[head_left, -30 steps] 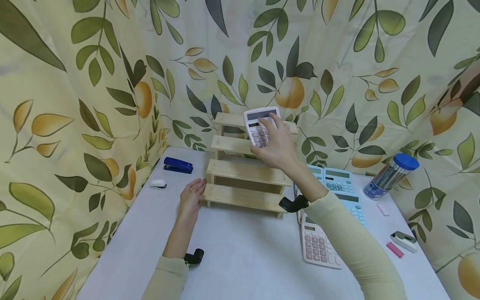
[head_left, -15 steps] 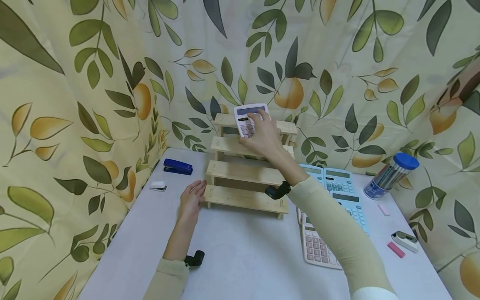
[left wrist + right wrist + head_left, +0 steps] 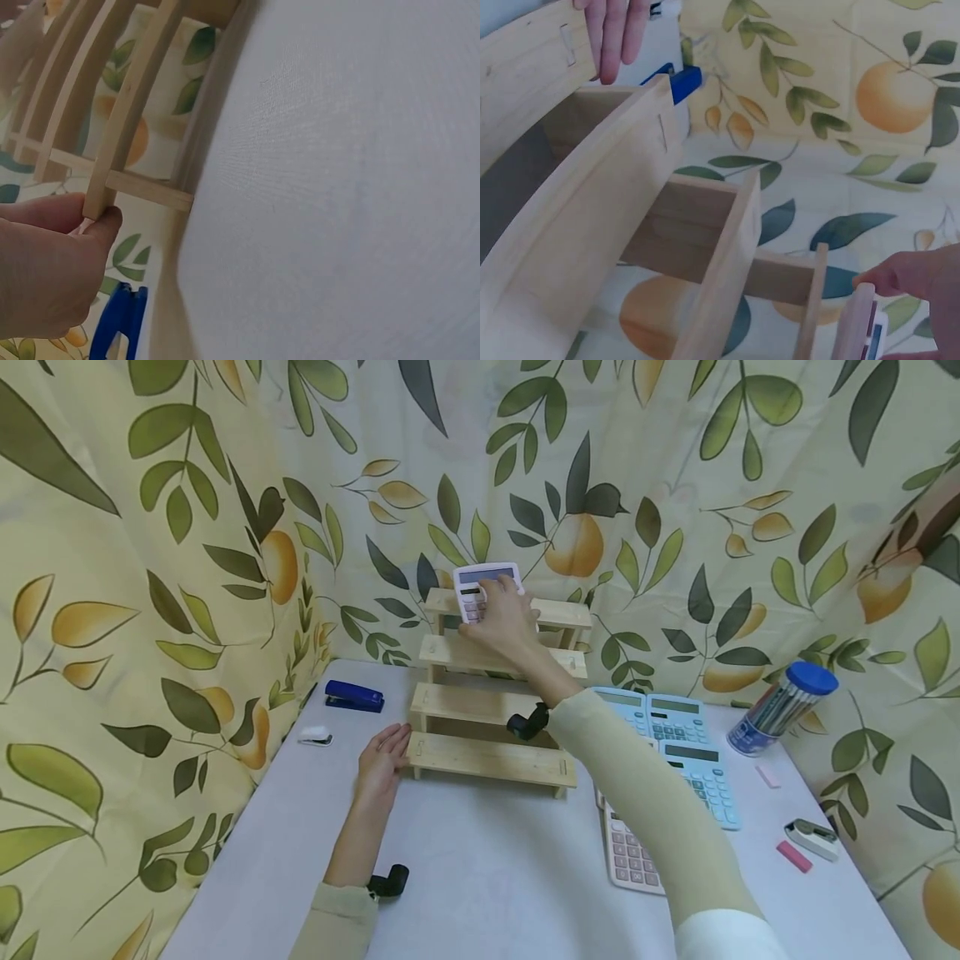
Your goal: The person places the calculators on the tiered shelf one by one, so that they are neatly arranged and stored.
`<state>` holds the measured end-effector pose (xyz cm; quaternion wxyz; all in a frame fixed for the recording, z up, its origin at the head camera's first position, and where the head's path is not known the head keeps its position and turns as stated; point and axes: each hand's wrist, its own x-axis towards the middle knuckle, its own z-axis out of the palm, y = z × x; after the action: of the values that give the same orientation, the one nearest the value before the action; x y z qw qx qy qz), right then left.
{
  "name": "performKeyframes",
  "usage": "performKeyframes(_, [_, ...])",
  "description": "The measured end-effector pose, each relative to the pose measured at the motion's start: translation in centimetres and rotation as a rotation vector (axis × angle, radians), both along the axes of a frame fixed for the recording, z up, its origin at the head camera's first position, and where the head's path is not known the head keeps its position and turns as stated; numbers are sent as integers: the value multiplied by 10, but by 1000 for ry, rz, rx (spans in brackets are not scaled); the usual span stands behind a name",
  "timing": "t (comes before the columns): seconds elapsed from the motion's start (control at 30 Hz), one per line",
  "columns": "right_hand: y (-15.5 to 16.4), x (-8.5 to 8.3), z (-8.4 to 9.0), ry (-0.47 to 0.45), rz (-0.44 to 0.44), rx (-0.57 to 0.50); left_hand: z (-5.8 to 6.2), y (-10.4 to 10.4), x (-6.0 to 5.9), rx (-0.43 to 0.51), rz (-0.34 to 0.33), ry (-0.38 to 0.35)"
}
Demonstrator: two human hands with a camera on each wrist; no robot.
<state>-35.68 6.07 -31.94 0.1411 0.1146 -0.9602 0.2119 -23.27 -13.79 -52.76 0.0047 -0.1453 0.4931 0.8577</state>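
Note:
A pink-and-white calculator (image 3: 471, 602) is held by its edges in my right hand (image 3: 504, 614), in front of the top board of a wooden stepped shelf (image 3: 487, 756). In the right wrist view only the edge of the calculator (image 3: 855, 326) shows, close beside the top board, with the thumb on its rim; whether it touches the wood I cannot tell. My left hand (image 3: 382, 764) holds the left end of the shelf's lowest board. In the left wrist view the thumb and a finger of the left hand (image 3: 56, 259) pinch that board's corner.
A blue stapler (image 3: 354, 696) and a small white stapler (image 3: 315, 737) lie left of the shelf. To its right are blue calculators (image 3: 701, 777) and a pink calculator (image 3: 633, 860), partly under the right arm. Beyond them are a pen tub (image 3: 780, 710), erasers (image 3: 793, 857) and another stapler (image 3: 812, 839).
My right hand has carried the calculator left and slightly up, towards the middle of the top board. The left hand stays at the shelf's end.

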Motion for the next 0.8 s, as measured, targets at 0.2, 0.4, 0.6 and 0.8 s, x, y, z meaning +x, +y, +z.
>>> performKeyframes(0.2, [-8,-12,-4,-33,-42,-2,0,2,1,-4,-7,-6])
performKeyframes(0.4, [-17,-21,-6,-42,-103,32,-1,4,1,-2,-6,-18])
performKeyframes(0.6, [-27,-27,-4,-66,-157,68,2,3,0,-9,-3,-12])
performKeyframes(0.8, [-37,-32,-6,-112,-215,108,2,2,1,-1,2,1])
